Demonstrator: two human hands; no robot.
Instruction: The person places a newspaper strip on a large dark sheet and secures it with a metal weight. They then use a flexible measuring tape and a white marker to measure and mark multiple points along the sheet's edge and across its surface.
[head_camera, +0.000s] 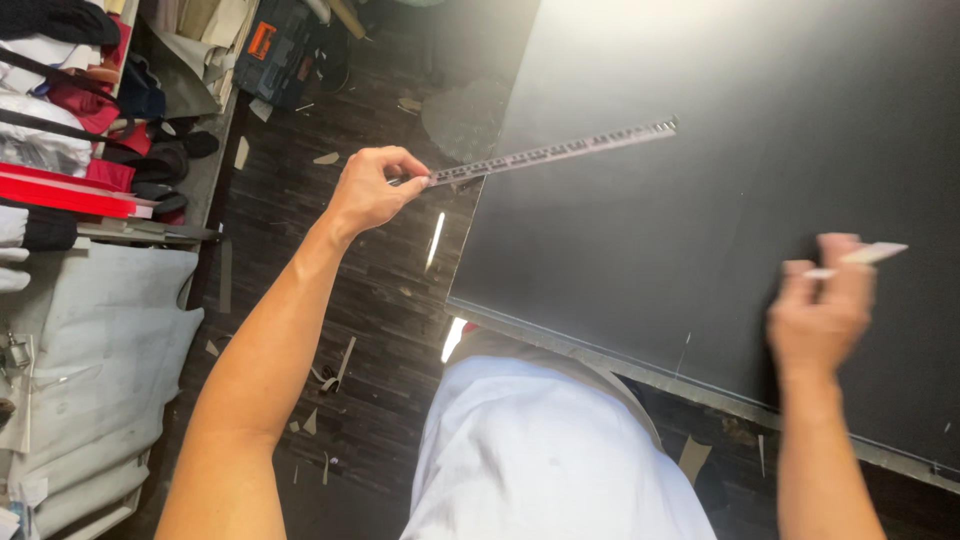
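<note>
Bright glare up top (right hand (820, 305) motion-blurred), floor dim.

Colours at the worktable
Silver ruler (555, 153) with black marks at twelve o'clock; dark grey sheet (700, 200); white chalk (870, 255) at three.

Only label I can spot: an orange rectangular label (262, 41) on a dark case (283, 52), up at eleven o'clock.

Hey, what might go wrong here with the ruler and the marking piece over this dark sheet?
The left hand pinches the metal ruler only at one end, in the air, so it may dip or swing. The right hand is blurred, so its white marking piece may stray on the dark sheet.
</note>
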